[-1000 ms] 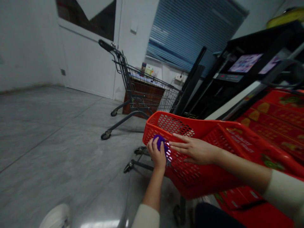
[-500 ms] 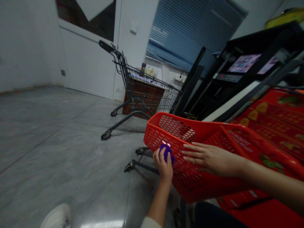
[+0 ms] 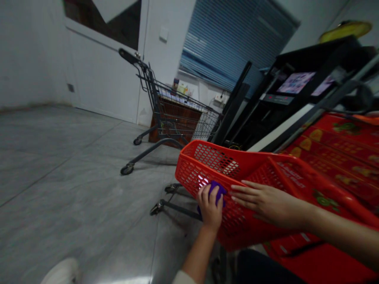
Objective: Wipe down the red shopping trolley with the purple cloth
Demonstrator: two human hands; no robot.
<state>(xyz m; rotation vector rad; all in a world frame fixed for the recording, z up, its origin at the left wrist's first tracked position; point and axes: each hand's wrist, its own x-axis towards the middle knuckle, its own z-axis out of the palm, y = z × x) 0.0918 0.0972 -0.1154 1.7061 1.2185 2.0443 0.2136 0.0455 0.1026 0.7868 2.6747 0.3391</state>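
At lower centre, the left hand curls its fingers around a purple cloth, pressing it onto the outer wall of a red mesh basket; the right hand lies flat on that same wall, fingers spread (seemingly to steady it against the pressing); a red printed display crowds the basket's right edge; open grey floor leaves ample room left, toward a wire shopping cart at upper centre.
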